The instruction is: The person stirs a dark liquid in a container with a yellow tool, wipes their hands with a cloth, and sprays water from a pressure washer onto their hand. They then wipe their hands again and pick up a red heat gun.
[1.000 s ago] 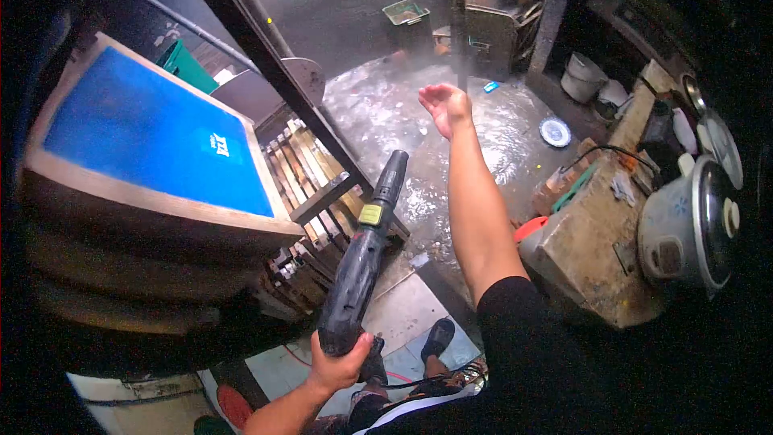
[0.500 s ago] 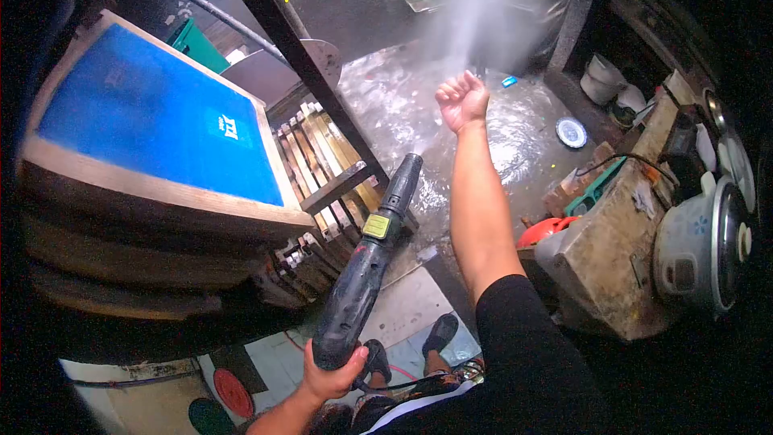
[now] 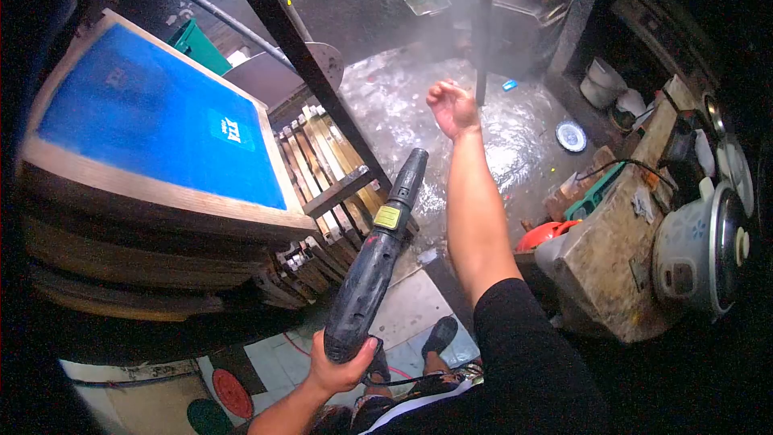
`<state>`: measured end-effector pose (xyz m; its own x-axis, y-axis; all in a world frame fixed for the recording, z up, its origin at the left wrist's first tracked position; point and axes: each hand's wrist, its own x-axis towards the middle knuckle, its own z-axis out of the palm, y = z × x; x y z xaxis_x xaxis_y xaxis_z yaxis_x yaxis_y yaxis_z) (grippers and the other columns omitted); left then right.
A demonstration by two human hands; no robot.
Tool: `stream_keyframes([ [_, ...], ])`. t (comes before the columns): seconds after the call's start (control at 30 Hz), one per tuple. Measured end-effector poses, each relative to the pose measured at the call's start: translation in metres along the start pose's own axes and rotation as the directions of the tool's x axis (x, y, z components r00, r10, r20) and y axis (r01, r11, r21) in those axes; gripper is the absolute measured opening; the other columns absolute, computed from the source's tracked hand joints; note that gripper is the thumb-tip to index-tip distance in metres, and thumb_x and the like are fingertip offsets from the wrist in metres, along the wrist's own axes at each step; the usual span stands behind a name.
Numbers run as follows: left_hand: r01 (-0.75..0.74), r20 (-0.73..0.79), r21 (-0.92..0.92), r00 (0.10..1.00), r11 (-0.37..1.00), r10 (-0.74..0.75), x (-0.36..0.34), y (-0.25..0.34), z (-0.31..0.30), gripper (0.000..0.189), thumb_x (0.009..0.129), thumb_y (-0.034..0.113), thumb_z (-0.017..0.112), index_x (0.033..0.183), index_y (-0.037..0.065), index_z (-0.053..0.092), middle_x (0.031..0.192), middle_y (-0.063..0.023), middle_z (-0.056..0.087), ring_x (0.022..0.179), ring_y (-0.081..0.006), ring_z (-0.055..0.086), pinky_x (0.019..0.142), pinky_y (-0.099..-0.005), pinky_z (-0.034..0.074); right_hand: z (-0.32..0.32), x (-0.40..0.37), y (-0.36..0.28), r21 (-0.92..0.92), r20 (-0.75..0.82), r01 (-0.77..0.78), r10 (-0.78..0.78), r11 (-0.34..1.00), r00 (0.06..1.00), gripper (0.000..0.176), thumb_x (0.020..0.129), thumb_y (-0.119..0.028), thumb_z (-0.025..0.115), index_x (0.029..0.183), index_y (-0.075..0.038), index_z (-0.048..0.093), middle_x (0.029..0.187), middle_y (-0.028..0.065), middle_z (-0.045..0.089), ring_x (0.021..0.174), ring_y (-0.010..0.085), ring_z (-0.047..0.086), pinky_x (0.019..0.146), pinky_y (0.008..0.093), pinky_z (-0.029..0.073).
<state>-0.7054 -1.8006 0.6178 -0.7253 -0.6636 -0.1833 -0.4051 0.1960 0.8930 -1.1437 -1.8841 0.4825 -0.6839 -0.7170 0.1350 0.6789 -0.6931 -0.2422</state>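
Observation:
My left hand (image 3: 342, 366) is wrapped round the rear end of a black handheld tool (image 3: 370, 282) with a yellow label and a tapered nozzle, which points up toward the wet floor. A cable runs from near its grip. Stretched out over the wet floor (image 3: 515, 153), my right hand (image 3: 453, 109) has its fingers partly curled and apart, with nothing visible in it. Pale mist (image 3: 443, 24) hangs beyond that hand. To the left lies a blue screen (image 3: 161, 113) in a wooden frame, on top of other frames.
Slatted wood (image 3: 322, 153) and a dark post (image 3: 282, 40) stand beyond the blue screen. On the right are a rice cooker (image 3: 692, 250), a stained block (image 3: 620, 274), a red item (image 3: 546, 234) and a white-blue plate (image 3: 571, 136). A red mat (image 3: 232, 393) lies at the lower left.
The dense spray beyond my right hand has thinned to faint mist. My right hand has moved slightly left and down, its fingers loosening. The tool has shifted slightly right.

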Motion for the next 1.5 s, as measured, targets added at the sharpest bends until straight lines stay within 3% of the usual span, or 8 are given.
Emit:
stream_keyframes([
  [0.17,0.014,-0.018,-0.035,1.000,0.999,-0.014,-0.002,-0.011,0.001,0.009,0.072,0.008,0.068,0.072,0.003,0.061,0.061,-0.0012,0.059,0.053,-0.0078,0.054,0.051,-0.0244,0.043,-0.002,-0.005,-0.001,-0.126,-0.080,-0.062,0.052,0.990,0.995,0.003,0.086,-0.007,0.052,0.089,-0.006,0.050,0.074,0.0034,0.050,0.065,0.0134,0.047,0.058,0.0269,0.038],
  [0.5,0.029,0.025,-0.065,0.999,0.997,-0.027,-0.006,-0.003,0.001,0.008,0.073,0.007,0.067,0.073,0.003,0.060,0.062,0.0000,0.059,0.053,-0.0068,0.053,0.052,-0.0236,0.043,-0.019,-0.007,-0.008,-0.018,0.044,-0.046,0.047,0.999,0.998,0.009,0.090,-0.015,0.049,0.082,-0.010,0.047,0.066,-0.0018,0.040,0.058,0.0083,0.039,0.056,0.0253,0.035],
  [0.67,0.043,0.005,-0.085,0.999,0.996,-0.042,-0.008,0.000,0.006,0.009,0.073,0.008,0.067,0.074,0.002,0.060,0.063,-0.0003,0.059,0.055,-0.0066,0.053,0.053,-0.0236,0.043,0.003,-0.020,-0.016,-0.008,-0.094,-0.032,0.031,0.999,0.995,0.007,0.079,-0.005,0.052,0.084,-0.007,0.048,0.070,0.0027,0.044,0.060,0.0134,0.043,0.059,0.0276,0.037],
  [0.77,0.008,0.015,-0.046,1.000,0.999,-0.007,-0.007,-0.006,0.007,0.010,0.073,0.008,0.067,0.074,0.001,0.060,0.062,-0.0012,0.059,0.055,-0.0076,0.054,0.053,-0.0240,0.043,-0.005,-0.020,-0.018,-0.009,-0.050,0.010,-0.010,1.000,0.999,0.012,0.073,-0.001,0.051,0.084,-0.006,0.048,0.072,0.0050,0.045,0.062,0.0157,0.045,0.059,0.0285,0.038],
  [1.0,-0.040,0.012,-0.008,0.999,0.999,0.040,-0.006,-0.004,0.009,0.011,0.072,0.009,0.067,0.074,0.001,0.060,0.062,-0.0023,0.059,0.054,-0.0093,0.054,0.054,-0.0248,0.044,-0.022,-0.022,-0.024,0.014,0.020,0.019,-0.019,1.000,1.000,0.015,0.072,-0.003,0.056,0.084,-0.010,0.050,0.069,0.0026,0.045,0.062,0.0153,0.046,0.060,0.0286,0.039],
  [1.3,0.008,0.027,-0.020,1.000,1.000,-0.008,-0.003,-0.002,0.008,0.010,0.072,0.009,0.067,0.075,0.002,0.061,0.062,-0.0020,0.060,0.054,-0.0084,0.053,0.054,-0.0242,0.044,-0.027,-0.023,-0.019,-0.098,0.013,0.074,-0.073,0.992,0.997,0.011,0.076,-0.007,0.060,0.084,-0.009,0.052,0.073,0.0032,0.052,0.063,0.0139,0.049,0.064,0.0299,0.041],
  [1.37,0.004,0.011,-0.032,1.000,0.999,-0.004,-0.004,-0.005,0.009,0.010,0.072,0.009,0.068,0.075,0.002,0.060,0.062,-0.0020,0.060,0.054,-0.0083,0.053,0.053,-0.0244,0.044,-0.018,-0.022,-0.015,-0.167,-0.132,0.059,-0.081,0.984,0.988,0.009,0.073,-0.006,0.056,0.081,-0.008,0.051,0.068,0.0026,0.050,0.059,0.0156,0.047,0.062,0.0313,0.040],
  [1.5,-0.024,0.019,0.040,1.000,0.999,0.024,-0.006,-0.003,0.008,0.012,0.072,0.009,0.068,0.075,0.002,0.060,0.062,-0.0029,0.059,0.054,-0.0089,0.054,0.053,-0.0252,0.044,0.002,-0.015,-0.014,-0.072,0.004,0.036,-0.036,0.997,0.999,0.008,0.069,-0.014,0.050,0.064,-0.010,0.046,0.060,0.0013,0.040,0.058,0.0151,0.043,0.057,0.0275,0.035],
])
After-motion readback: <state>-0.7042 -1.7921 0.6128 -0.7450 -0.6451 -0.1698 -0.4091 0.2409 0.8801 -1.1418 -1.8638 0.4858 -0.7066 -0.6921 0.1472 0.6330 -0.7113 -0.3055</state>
